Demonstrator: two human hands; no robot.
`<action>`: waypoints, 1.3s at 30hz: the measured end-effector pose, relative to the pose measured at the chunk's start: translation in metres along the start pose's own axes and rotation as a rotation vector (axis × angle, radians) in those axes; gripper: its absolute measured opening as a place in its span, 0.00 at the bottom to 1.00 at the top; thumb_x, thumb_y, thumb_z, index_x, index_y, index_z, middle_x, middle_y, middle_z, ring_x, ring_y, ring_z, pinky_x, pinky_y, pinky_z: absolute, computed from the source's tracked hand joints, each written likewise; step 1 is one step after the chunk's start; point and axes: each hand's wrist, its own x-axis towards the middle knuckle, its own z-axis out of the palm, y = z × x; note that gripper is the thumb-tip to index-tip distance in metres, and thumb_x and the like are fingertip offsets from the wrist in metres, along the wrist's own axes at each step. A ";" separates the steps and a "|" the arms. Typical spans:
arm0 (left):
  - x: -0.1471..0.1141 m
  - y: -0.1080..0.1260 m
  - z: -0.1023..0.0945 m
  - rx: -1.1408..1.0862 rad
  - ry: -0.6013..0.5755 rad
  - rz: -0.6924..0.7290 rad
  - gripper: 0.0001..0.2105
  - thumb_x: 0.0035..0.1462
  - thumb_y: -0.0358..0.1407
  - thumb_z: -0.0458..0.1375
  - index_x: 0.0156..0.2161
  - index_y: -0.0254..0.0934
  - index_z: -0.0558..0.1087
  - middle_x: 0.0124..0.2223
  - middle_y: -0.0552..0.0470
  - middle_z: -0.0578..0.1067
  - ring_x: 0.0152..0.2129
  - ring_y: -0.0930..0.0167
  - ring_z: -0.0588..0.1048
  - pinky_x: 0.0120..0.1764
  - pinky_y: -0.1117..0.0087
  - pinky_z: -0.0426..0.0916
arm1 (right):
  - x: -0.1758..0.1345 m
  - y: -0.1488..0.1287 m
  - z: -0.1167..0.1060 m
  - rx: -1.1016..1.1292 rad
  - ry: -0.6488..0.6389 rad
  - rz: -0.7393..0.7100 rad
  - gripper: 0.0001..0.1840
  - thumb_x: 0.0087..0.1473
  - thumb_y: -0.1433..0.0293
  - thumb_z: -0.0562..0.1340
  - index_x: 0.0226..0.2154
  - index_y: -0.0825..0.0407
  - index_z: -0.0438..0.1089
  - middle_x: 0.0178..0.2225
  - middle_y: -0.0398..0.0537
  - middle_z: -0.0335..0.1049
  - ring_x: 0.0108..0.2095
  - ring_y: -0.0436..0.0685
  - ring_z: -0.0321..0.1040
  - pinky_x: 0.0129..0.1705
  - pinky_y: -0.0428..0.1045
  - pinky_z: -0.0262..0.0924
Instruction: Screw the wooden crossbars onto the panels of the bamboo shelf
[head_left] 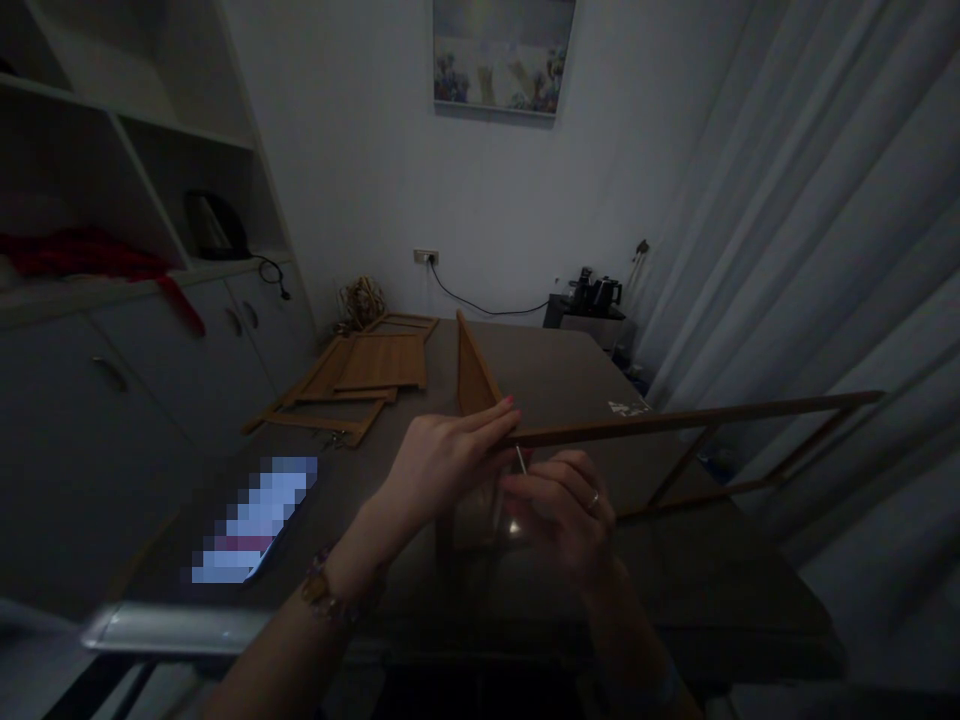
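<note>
A long wooden frame stands on its edge and reaches out to the right. It meets an upright wooden panel at a corner. My left hand is closed over that corner, with its fingers along the top of the wood. Just below the joint, my right hand pinches a thin metal rod, which looks like a hex key. The rod's upper end touches the frame's side near the corner. My right fingers partly hide the rod's lower end.
More slatted wooden panels lie on the table at the back left, with small metal parts in front. A lit phone lies left of my forearm. Curtains hang on the right, cupboards stand left.
</note>
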 end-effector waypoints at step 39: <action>-0.003 -0.003 0.005 0.016 0.004 -0.004 0.17 0.58 0.42 0.61 0.51 0.39 0.74 0.52 0.54 0.78 0.33 0.67 0.82 0.25 0.71 0.74 | -0.020 -0.019 0.010 0.458 0.103 0.554 0.08 0.62 0.70 0.57 0.31 0.48 0.68 0.28 0.38 0.70 0.29 0.47 0.67 0.31 0.43 0.59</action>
